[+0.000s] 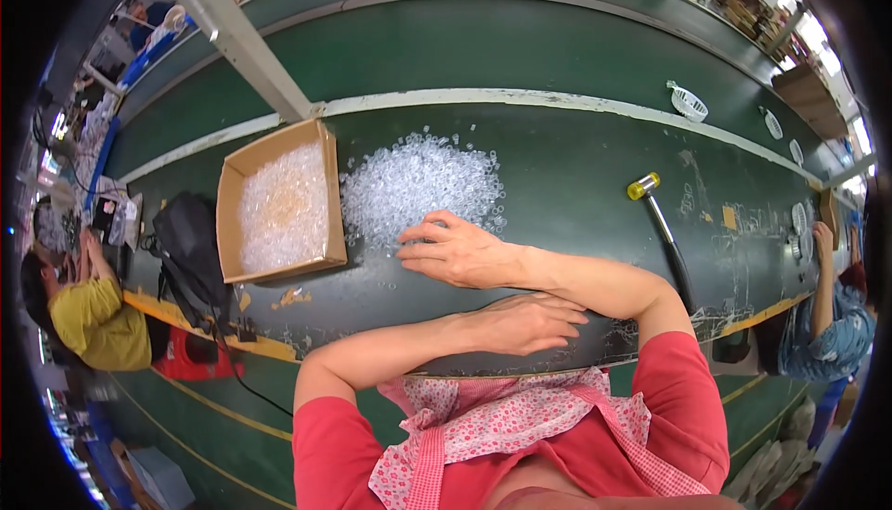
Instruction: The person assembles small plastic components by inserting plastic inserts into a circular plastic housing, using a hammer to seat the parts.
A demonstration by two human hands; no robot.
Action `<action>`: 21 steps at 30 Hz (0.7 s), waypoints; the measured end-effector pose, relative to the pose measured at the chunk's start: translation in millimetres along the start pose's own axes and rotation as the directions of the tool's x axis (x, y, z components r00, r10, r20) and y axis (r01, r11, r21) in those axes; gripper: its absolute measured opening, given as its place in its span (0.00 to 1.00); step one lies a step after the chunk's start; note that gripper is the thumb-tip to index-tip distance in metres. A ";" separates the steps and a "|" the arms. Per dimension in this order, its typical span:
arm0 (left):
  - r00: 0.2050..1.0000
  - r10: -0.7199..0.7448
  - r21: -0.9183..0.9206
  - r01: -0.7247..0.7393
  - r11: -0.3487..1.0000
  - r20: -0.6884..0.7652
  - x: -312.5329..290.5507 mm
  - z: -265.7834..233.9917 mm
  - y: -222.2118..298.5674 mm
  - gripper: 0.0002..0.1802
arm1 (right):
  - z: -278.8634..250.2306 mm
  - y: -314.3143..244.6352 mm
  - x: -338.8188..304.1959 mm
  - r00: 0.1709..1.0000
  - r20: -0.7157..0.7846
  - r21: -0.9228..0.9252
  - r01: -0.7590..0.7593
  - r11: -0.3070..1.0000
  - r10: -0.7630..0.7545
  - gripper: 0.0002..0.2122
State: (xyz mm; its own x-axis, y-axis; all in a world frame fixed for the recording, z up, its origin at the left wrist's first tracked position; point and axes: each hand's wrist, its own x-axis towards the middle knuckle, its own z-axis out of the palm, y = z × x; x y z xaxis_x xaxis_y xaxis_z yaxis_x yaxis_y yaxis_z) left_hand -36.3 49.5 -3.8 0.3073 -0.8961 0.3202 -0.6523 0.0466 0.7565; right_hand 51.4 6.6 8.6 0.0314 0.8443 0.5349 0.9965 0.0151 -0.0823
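My forearms cross in front of me on the dark green bench. Reaching leftward, my right hand (pixel 455 250) lies at the near edge of a heap of small clear plastic pieces (pixel 418 185). Its fingers are apart and touch the closest pieces; no grip on any piece shows. Below my right forearm, my left hand (pixel 530 322) rests flat on the bench with its fingers stretched out to the right, holding nothing. Left of the heap stands an open cardboard box (pixel 336 199) filled with similar clear pieces, some tinted orange.
A mallet (pixel 662 222) with a yellow head lies to the right. A black bag (pixel 190 241) sits left of the box. White plastic baskets (pixel 688 103) lie along the far right. A metal post (pixel 237 41) rises behind the box. Other people sit at both sides.
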 end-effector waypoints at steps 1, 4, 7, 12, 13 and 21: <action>0.999 -0.043 -0.033 0.043 0.999 -0.010 1.2 -4.6 -0.6 0.14 | -0.3 0.8 -1.2 1.000 -0.012 -0.014 -0.008 1.000 0.008 0.14; 1.000 -0.012 0.019 0.012 1.000 0.024 3.7 -9.7 -0.6 0.14 | -2.6 2.9 -1.8 0.991 -0.117 0.112 -0.057 0.992 0.070 0.12; 1.000 -0.012 0.056 0.011 0.998 0.017 1.3 -12.3 -6.6 0.14 | -7.3 9.4 -5.7 0.965 -0.221 0.117 -0.119 0.986 0.143 0.11; 0.999 -0.011 0.136 0.017 0.991 -0.042 1.6 -19.5 -12.0 0.15 | -24.7 61.6 -23.3 0.753 -0.442 0.122 -0.487 0.865 0.487 0.14; 0.999 -0.012 0.138 0.017 0.990 -0.037 1.7 -19.7 -11.4 0.15 | -28.5 69.3 -25.1 0.715 -0.445 0.113 -0.552 0.826 0.539 0.15; 0.998 -0.002 0.168 0.014 0.986 -0.070 -0.7 -14.7 -10.5 0.16 | -24.0 82.5 -30.3 0.679 -0.175 0.453 -0.588 0.670 0.713 0.17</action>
State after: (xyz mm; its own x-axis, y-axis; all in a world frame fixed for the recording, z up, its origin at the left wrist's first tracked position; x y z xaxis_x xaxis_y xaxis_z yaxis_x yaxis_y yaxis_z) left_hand -19.4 56.1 -3.6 0.3567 -0.8630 0.3578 -0.7550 -0.0408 0.6544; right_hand 134.5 -30.6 5.8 0.7457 0.4903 0.4513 0.6145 -0.2439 -0.7503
